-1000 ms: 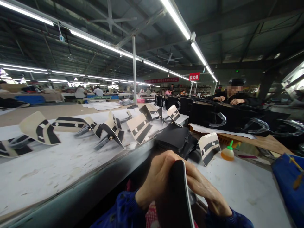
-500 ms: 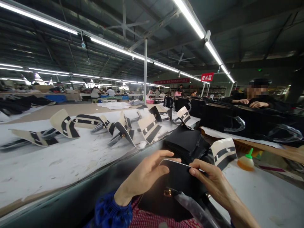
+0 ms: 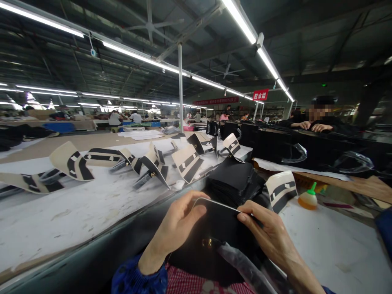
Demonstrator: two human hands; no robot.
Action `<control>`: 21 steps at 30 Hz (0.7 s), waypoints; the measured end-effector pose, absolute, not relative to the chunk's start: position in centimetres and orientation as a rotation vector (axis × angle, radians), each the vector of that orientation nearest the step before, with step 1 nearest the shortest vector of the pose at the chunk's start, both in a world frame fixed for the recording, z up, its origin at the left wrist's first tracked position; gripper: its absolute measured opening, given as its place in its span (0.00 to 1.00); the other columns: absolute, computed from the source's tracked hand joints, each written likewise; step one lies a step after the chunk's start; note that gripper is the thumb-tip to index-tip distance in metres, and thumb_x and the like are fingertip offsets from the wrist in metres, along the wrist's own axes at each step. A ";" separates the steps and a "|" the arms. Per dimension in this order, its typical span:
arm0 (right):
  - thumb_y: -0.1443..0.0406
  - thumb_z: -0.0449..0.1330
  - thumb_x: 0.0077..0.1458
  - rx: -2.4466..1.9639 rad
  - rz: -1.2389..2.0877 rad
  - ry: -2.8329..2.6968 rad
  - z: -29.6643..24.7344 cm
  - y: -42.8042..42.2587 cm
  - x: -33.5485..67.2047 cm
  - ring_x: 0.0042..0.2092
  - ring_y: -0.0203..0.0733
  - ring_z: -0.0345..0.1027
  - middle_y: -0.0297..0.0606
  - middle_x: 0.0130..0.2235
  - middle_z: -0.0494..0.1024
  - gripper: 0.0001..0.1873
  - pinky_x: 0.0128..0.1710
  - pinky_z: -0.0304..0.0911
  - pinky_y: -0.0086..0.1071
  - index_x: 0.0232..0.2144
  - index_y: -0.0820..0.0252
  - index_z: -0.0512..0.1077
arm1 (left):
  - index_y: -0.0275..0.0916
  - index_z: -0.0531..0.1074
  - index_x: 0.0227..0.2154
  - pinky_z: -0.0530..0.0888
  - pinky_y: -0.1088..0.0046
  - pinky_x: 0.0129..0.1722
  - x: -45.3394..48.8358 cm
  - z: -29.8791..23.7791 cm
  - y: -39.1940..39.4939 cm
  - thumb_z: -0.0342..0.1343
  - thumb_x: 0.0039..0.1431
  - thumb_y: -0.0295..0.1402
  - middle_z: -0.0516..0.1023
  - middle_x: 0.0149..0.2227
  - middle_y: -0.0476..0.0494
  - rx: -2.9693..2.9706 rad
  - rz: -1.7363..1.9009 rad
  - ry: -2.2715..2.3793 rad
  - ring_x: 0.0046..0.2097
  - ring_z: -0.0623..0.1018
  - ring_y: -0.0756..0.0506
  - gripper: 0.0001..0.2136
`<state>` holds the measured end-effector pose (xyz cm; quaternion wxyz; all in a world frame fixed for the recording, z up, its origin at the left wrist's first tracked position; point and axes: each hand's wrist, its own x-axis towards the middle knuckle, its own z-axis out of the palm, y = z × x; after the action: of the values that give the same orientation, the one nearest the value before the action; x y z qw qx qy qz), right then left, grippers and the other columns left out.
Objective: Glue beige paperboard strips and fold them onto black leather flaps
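Black panel (image 3: 219,222) near centre, over red checked cloth (image 3: 183,281). Hands apart: left hand (image 3: 174,228) clamped at its far-left corner, right hand (image 3: 268,226) pinching far-right edge. Black stack (image 3: 229,175) beyond.

The black panel (image 3: 218,222) turns its far face out of sight, and the left hand (image 3: 176,226) has its lower fingers hidden behind it. The right hand (image 3: 269,228) conceals its own curled fingers, and its forearm is cut off by the bottom edge. Glare and blur leave the gold-coloured fitting (image 3: 207,243) indistinct; the plastic-wrapped strap (image 3: 241,263) runs out of view below. At the left edge 1 cream-backed piece (image 3: 29,181) is cut off, at the right a blue object (image 3: 385,228). The distant red banner (image 3: 216,101) is too small to read
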<state>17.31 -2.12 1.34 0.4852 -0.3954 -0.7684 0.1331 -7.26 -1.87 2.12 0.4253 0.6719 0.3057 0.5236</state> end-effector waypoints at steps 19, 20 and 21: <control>0.49 0.64 0.59 -0.883 0.402 -1.516 2.0 -0.8 13.7 0.32 0.42 0.73 0.35 0.32 0.79 0.17 0.32 0.68 0.31 0.38 0.56 0.77 | 0.36 0.84 0.37 0.81 0.67 0.47 -5.4 -0.9 -2.1 0.70 0.51 0.38 0.87 0.39 0.41 1.248 1.807 1.002 0.43 0.85 0.38 0.13; 0.50 0.65 0.58 -0.892 0.277 -1.502 2.0 -1.0 13.2 0.31 0.42 0.72 0.34 0.32 0.79 0.17 0.32 0.68 0.31 0.39 0.56 0.76 | 0.36 0.84 0.36 0.81 0.68 0.47 -5.2 -1.0 -2.2 0.70 0.52 0.38 0.87 0.39 0.42 1.250 1.821 1.033 0.43 0.85 0.39 0.12; 0.50 0.66 0.58 -0.902 0.139 -1.481 2.0 -1.2 12.7 0.31 0.41 0.72 0.34 0.32 0.79 0.16 0.32 0.68 0.32 0.39 0.55 0.75 | 0.36 0.84 0.36 0.81 0.69 0.46 -5.0 -1.0 -2.3 0.69 0.52 0.37 0.87 0.39 0.43 1.241 1.827 1.046 0.42 0.85 0.39 0.11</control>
<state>12.69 -1.16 1.99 0.6448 -0.3964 -0.6507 0.0610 -4.99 -2.29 -1.01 0.3417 0.4771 0.4024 0.7027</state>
